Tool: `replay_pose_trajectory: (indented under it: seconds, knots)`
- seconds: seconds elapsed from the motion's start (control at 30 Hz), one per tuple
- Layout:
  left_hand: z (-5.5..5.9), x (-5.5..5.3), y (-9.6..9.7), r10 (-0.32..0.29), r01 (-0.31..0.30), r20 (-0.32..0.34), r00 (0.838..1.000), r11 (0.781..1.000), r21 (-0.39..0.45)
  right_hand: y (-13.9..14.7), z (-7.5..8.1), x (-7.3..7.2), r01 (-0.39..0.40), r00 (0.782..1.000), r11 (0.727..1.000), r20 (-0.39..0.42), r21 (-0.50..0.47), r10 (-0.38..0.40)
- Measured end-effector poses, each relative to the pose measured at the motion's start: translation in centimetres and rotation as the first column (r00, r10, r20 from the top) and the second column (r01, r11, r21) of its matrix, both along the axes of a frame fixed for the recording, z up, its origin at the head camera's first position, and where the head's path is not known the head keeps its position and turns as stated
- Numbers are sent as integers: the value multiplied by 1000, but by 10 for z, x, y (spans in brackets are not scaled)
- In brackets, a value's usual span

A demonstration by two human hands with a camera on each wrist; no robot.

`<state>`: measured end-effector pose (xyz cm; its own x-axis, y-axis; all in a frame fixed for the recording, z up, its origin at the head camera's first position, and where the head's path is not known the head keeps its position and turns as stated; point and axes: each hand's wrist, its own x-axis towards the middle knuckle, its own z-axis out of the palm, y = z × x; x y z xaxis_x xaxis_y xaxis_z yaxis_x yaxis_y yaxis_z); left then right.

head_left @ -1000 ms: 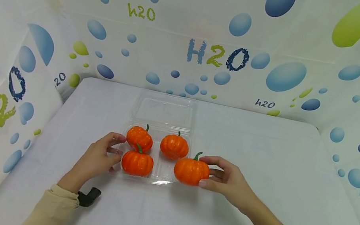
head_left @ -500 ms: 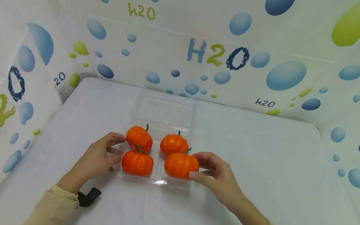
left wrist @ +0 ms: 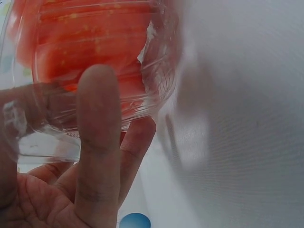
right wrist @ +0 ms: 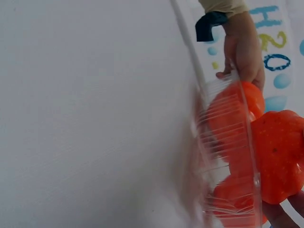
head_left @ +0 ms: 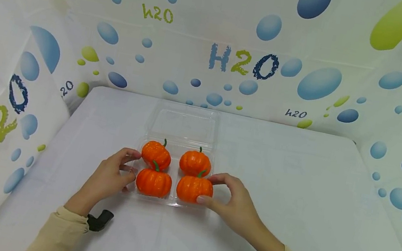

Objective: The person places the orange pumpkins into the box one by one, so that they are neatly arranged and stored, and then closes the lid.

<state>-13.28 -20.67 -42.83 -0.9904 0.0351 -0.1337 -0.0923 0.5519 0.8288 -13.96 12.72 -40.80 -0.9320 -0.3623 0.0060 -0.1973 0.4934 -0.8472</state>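
Note:
My right hand point(head_left: 233, 203) grips an orange toy pumpkin point(head_left: 191, 190) from its right side, thumb at the front and fingers behind. This pumpkin is over the front right part of a clear plastic clamshell container point(head_left: 179, 204). In the right wrist view the held pumpkin point(right wrist: 280, 159) rises above the container's ribbed wall. Three other pumpkins sit inside: front left point(head_left: 153, 183), back left point(head_left: 156, 155) and back right point(head_left: 195, 163). At the left wall, my left hand point(head_left: 112, 172) holds the container's edge; its thumb point(left wrist: 98, 137) lies across the clear plastic in the left wrist view.
The container's transparent lid point(head_left: 185, 125) lies folded back on the far side. A white cloth covers the table point(head_left: 289, 172). Behind it hangs a white curtain point(head_left: 192, 61) with blue and green drops.
My right hand has carried its pumpkin leftward from beyond the container's right edge to over the front right part. The left hand and the other pumpkins have stayed in place.

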Motion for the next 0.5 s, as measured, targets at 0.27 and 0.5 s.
replay_pose_trajectory:
  seconds: [0.27,0.5]
  knots:
    - [-1,0,0,-4,4,-12,1000,1000,-2,-5,-10,-3,-13,968,993,-248,117,42]
    - [0,1,0,-7,7,-20,1000,1000,6,-10,-15,-4,-2,920,969,-379,247,98]
